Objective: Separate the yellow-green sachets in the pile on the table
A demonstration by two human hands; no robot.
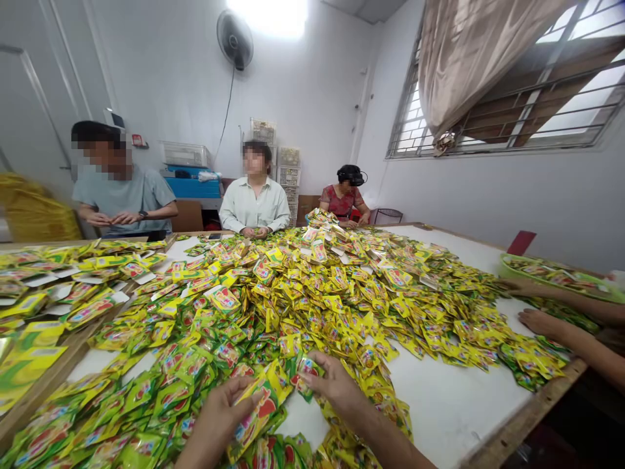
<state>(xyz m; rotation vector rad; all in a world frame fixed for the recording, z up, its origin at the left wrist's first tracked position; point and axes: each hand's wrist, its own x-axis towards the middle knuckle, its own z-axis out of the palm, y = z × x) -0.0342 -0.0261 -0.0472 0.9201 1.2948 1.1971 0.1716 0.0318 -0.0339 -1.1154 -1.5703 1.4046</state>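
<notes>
My left hand (222,410) is closed round a stack of yellow-green sachets (258,407) near the table's front edge. My right hand (332,384) sits just to the right of it, fingers pinched on one more sachet (303,372) at the edge of the heap. A large pile of yellow and green sachets (303,299) spreads across the white table (454,404) in front of both hands.
Three people sit at the far side of the table, hands near the pile. Another person's arms (561,326) reach in from the right beside a green tray (551,277). A wooden tray of sachets (53,286) lies at the left. A window is at the right.
</notes>
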